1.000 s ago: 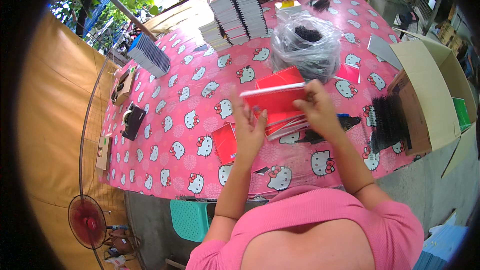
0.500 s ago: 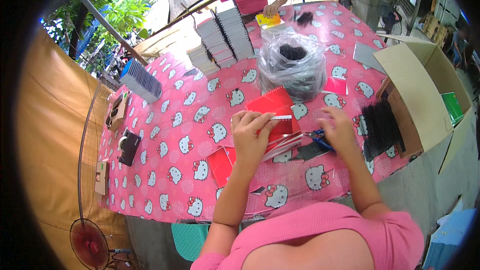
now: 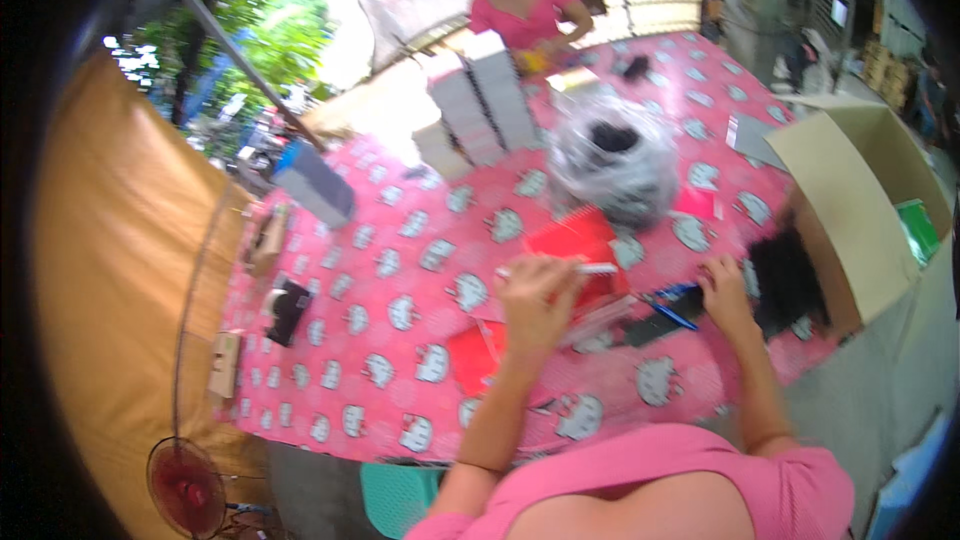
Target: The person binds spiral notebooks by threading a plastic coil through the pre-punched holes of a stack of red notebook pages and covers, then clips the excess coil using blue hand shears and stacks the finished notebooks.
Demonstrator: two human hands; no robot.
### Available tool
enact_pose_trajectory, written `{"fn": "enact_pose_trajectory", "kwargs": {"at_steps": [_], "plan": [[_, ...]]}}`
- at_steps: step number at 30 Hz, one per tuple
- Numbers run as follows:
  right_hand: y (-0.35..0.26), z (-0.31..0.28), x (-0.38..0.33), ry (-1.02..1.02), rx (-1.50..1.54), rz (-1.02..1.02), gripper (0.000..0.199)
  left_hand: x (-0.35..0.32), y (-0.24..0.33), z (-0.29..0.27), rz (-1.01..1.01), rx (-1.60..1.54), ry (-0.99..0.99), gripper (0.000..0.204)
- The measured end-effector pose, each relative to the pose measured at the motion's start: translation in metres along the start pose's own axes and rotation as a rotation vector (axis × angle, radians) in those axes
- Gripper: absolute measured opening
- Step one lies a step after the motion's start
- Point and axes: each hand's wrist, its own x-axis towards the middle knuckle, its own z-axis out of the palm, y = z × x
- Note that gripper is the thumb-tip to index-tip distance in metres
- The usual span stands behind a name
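Observation:
My left hand point(image 3: 540, 295) is closed on a red notebook point(image 3: 592, 283), fingers over its white edge strip. That notebook lies over a small stack of red-covered notebooks, partly hidden by my hand. Another red cover point(image 3: 476, 358) rests on the table left of my wrist. Off to the right, my right hand point(image 3: 727, 295) is low over the table with fingers apart and nothing visible in them. It is beside blue-handled pliers point(image 3: 672, 306), which lie on a dark flat piece. A heap of black binding coils point(image 3: 785, 280) is just right of that hand. Motion blurs the picture.
A clear plastic bag of black coils point(image 3: 615, 175) stands beyond the notebooks. An open cardboard box point(image 3: 850, 210) is at the right edge. Tall notebook stacks point(image 3: 480, 110), a blue-topped stack point(image 3: 315, 190) and a tape dispenser point(image 3: 288, 312) are leftward. A person in pink point(image 3: 530, 15) works across the table.
The view has shifted, so the table sits lower and further right. My right hand has moved away from the notebook, past the pliers toward the black coils. My left hand keeps its hold.

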Motion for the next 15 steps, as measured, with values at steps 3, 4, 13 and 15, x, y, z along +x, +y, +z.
{"fn": "enact_pose_trajectory", "kwargs": {"at_steps": [3, 4, 13, 15], "plan": [[-0.052, -0.002, 0.021, 0.013, 0.227, -0.099, 0.019, 0.003, 0.017, 0.000, -0.017, 0.105, 0.025, 0.027], [-0.072, -0.009, 0.024, -0.059, 0.327, -0.101, 0.020, 0.007, 0.019, 0.001, -0.010, 0.098, 0.050, 0.027], [-0.147, -0.010, 0.054, -0.191, 0.576, -0.106, 0.019, -0.007, 0.011, 0.006, -0.068, 0.119, 0.096, 0.023], [-0.137, -0.007, 0.058, -0.192, 0.682, -0.040, 0.020, -0.004, 0.017, 0.007, -0.059, 0.124, 0.103, 0.022]]}}
